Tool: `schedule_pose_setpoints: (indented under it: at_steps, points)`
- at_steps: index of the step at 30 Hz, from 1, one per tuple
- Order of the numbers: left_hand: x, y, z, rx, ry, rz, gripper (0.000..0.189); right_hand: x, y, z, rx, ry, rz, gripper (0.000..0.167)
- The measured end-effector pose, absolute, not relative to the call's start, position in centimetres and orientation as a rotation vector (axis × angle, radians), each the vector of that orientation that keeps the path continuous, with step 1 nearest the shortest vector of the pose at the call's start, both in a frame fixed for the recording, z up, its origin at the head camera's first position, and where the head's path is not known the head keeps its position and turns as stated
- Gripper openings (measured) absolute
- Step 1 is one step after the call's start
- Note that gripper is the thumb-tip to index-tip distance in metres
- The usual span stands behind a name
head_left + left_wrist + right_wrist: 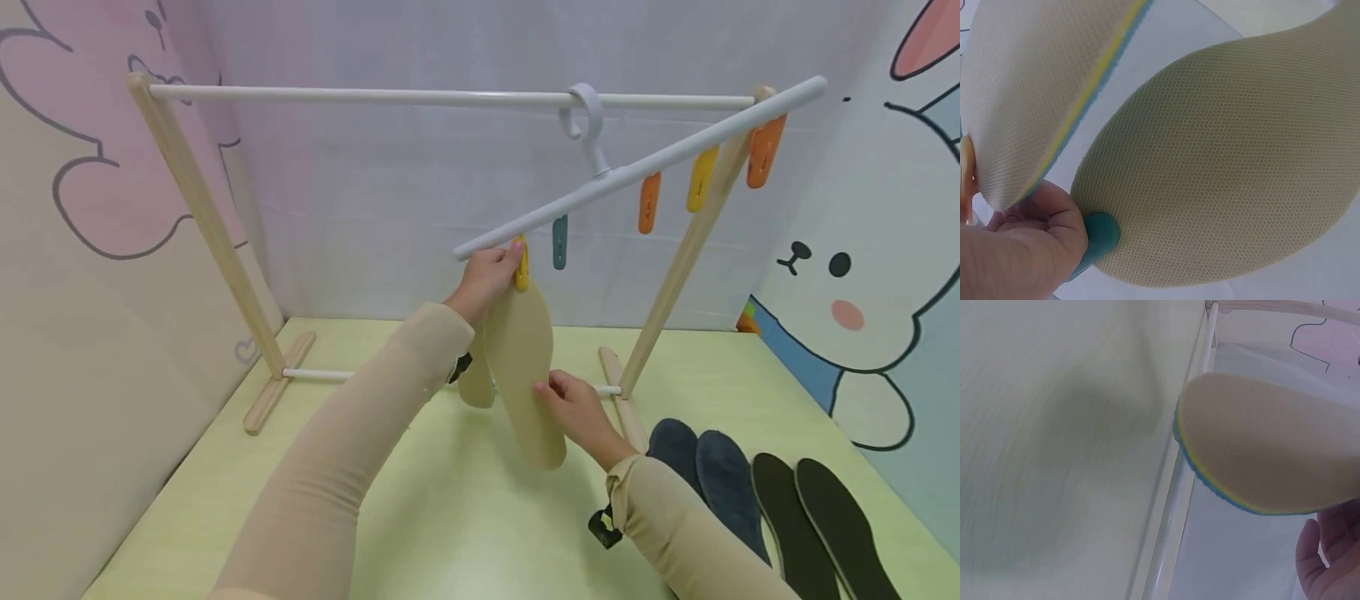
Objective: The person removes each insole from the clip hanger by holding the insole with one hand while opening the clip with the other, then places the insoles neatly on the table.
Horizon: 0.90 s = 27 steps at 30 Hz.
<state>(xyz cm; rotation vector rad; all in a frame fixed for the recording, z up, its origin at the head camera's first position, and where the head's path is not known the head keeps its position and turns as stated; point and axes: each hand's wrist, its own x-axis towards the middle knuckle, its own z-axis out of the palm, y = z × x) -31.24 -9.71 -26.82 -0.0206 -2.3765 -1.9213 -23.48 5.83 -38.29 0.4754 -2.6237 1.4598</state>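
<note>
A beige insole with a yellow-and-blue edge hangs by its tip from a yellow clip near the low end of a tilted white hanger. My left hand pinches that clip at the insole's tip, its thumb on the clip's upper end. Lower down, my right hand holds the insole's side edge between thumb and fingers. Behind hangs a second beige insole, gripped by a green clip beside my left hand; in the head view it is mostly hidden.
The hanger hooks over the white top bar of a wooden-legged rack. Along it hang a teal clip and several orange and yellow clips. Dark blue insoles and black insoles lie at the table's right.
</note>
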Motion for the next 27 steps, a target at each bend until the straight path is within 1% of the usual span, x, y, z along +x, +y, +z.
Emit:
schedule_pose_setpoints:
  at_steps: [8, 15, 19, 27]
  points:
    - [-31.27, -9.06, -26.87, -0.057, -2.346, -2.005, 0.035, -23.04, 5.82, -38.2, 0.456, -2.627, 1.474, 0.015]
    - [-31.44, -8.81, -26.97, -0.088, -2.241, -2.093, 0.039, -22.87, 5.9, -38.03, 0.461, -2.622, 1.468, 0.014]
    - [-31.28, -8.82, -26.86, -0.099, -2.185, -2.096, 0.038, -22.86, 6.07, -38.04, 0.451, -2.622, 1.459, 0.014]
    - [-30.81, -9.08, -26.83, 0.0, -2.14, -1.998, 0.042, -22.75, 5.9, -37.82, 0.465, -2.579, 1.441, 0.014]
